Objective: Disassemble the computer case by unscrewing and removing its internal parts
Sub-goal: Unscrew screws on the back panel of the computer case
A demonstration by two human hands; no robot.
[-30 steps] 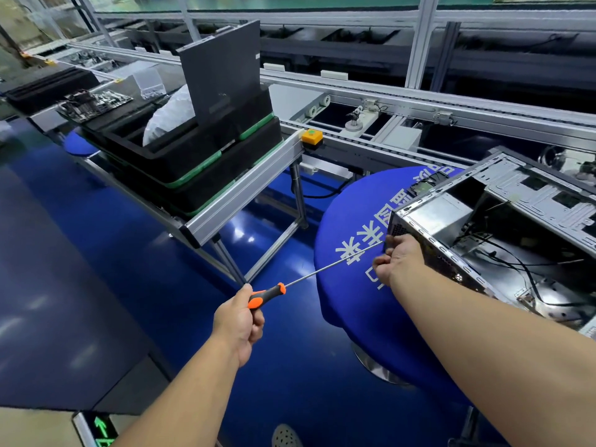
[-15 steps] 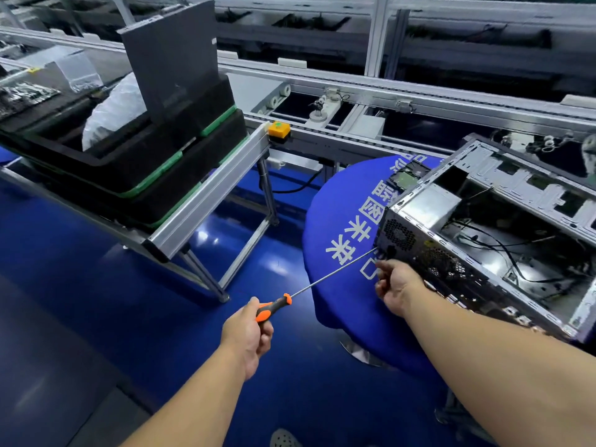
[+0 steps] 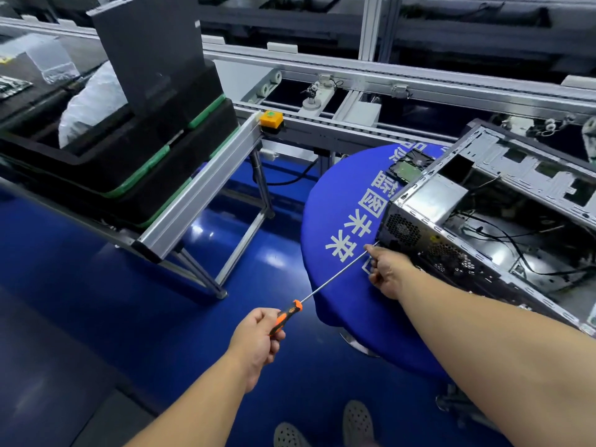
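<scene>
Nearest, two grey shoes (image 3: 322,427) stand on the blue floor (image 3: 96,301). Above them the left hand (image 3: 258,338) is curled around the orange-and-black handle of a long screwdriver (image 3: 332,279), forearm reaching up from the bottom edge. The thin shaft runs up and right to the rear panel of the case (image 3: 483,227), where the right hand (image 3: 387,269) pinches it near the tip, arm stretched diagonally from the lower right. The case lies open side up on a round table (image 3: 338,195) under a blue cloth with white characters; inside are a silver box (image 3: 435,198) at the near corner and loose black cables (image 3: 516,240) over bare metal. A drive (image 3: 409,166) lies on the cloth just beyond the case. To the left, stacked black trays (image 3: 135,169) on a conveyor frame (image 3: 200,188) hold an upright dark panel (image 3: 151,50) and a white bag (image 3: 90,101); a yellow button (image 3: 271,119) sits at the frame's corner. Compared with half a second ago, the right hand sits a little lower on the shaft with its fingers more clearly pinching, the view has tilted down so the shoes show fully, and the screwdriver tip remains at the same spot beside the fan grille.
</scene>
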